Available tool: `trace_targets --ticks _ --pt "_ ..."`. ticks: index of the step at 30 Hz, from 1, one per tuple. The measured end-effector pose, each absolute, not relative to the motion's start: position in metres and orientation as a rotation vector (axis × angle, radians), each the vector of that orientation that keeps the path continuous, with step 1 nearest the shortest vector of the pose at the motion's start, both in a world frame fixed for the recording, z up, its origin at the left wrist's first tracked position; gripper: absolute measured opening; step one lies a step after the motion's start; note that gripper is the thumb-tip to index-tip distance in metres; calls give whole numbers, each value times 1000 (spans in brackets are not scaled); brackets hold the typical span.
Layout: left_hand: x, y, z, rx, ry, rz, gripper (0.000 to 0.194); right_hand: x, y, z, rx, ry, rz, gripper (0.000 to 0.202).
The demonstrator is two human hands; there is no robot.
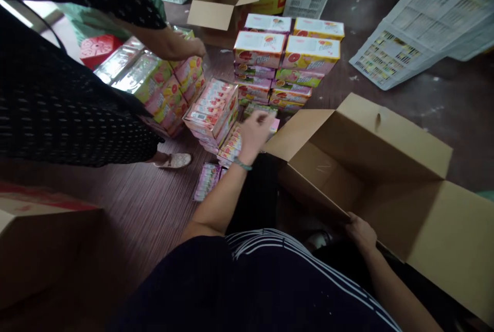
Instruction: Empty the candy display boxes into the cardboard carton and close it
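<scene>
Navy top, white stripes, bracelet (242,163).

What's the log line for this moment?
left hand: near stacked packs, contact unclear | right hand: gripping rim of open carton | other person's hand: at wrapped stack

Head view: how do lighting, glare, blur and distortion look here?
Head view: dim overall, the lower-left carton sinking into darkness; glare on the wrapped packs; shadow inside the open carton; left hand blurred, probably by motion; white crates slanted and stretched toward the upper-right corner, as wide lenses do.
</scene>
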State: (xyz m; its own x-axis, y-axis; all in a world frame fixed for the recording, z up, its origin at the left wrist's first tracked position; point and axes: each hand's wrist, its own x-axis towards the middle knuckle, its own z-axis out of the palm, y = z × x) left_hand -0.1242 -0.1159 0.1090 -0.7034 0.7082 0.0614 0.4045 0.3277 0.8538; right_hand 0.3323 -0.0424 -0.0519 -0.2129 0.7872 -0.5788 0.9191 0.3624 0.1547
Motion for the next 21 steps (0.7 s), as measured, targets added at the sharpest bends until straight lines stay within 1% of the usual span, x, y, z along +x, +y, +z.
trace_targets --ticks 1,2,3,4,5,6,9,10,12,14,17,19,21 --pt "-147 -142 106 895 2412 1437 27 331 -45 -50 1496 2008 -317 39" --pt "-168 -171 97 762 2555 1478 24 329 -48 -47 1532 1968 -331 40" --pt "-185 -201 81 594 2679 1368 23 327 -52 -45 1575 1941 -329 45" --pt "-198 -232 62 395 2752 1128 24 325 -58 -43 1618 1934 -310 52" --pt "-205 -261 39 223 2748 825 29 324 -64 -41 1653 1952 -278 60" --pt "-206 -287 14 110 2710 671 35 324 -71 -40 1679 1989 -234 66" --pt "-179 -342 -58 -3 2582 437 59 327 -94 -38 1742 2117 -164 83" --pt "-163 -352 -79 11 2546 393 63 329 -101 -38 1759 2145 -176 90" --pt "-132 -361 -113 73 2480 322 73 334 -112 -37 1788 2162 -216 105" --pt "-105 -358 -141 168 2424 276 78 341 -119 -35 1804 2154 -252 114" --pt "-80 -341 -176 302 2369 243 91 351 -128 -31 1822 2136 -285 118" --pt "-72 -327 -196 335 2402 206 104 358 -134 -27 1818 2122 -293 119" --pt "-70 -313 -212 284 2481 180 111 365 -139 -23 1782 2139 -285 116"
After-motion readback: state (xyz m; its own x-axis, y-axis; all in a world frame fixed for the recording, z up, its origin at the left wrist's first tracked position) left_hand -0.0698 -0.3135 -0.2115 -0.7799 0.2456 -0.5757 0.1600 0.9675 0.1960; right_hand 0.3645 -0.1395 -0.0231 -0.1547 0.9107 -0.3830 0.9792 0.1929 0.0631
